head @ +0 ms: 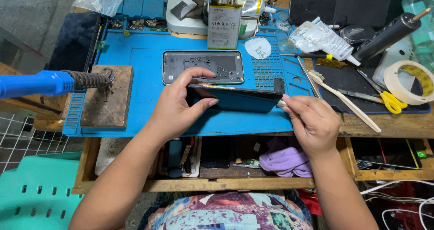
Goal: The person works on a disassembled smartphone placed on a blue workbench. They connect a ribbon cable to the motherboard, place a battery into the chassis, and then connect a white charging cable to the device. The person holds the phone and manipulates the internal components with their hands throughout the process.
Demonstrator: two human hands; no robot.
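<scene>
Over the blue mat (pixel 135 72) on the bench, I have the dark phone (pixel 235 98) held edge-on, just clear of the mat and in front of the grey phone back cover (pixel 203 67) lying flat. My left hand (pixel 176 108) has its grip closed on the phone's left end, thumb on the near side, fingers curled over the top. My right hand (pixel 312 121) is pinched shut on a small pale tool (pixel 281 103) whose tip touches the phone's right end, beside a small black tab (pixel 279 85) sticking up there.

To do this step well, I'd judge: keep the left hold firm but on the frame edges only, not squeezing the glass; keep the tool shallow and flat to the seam; slide along rather than lever hard; keep the phone low over the mat in case it slips.

Hard to tell: the tool is mostly hidden inside my fingers, so whether it is a pick or a blade I can't say. The seam itself is not visible, nor which face of the phone points up. What the black tab is stays unclear. The soldering iron (pixel 54 82) at left is cut off by the frame edge, resting on a wood block (pixel 106 99). Battery (pixel 224 25), toothbrush (pixel 343 99), tape roll (pixel 409 81) and yellow scissors (pixel 389 100) lie well apart from the hands. Drawer contents below are shadowed.
</scene>
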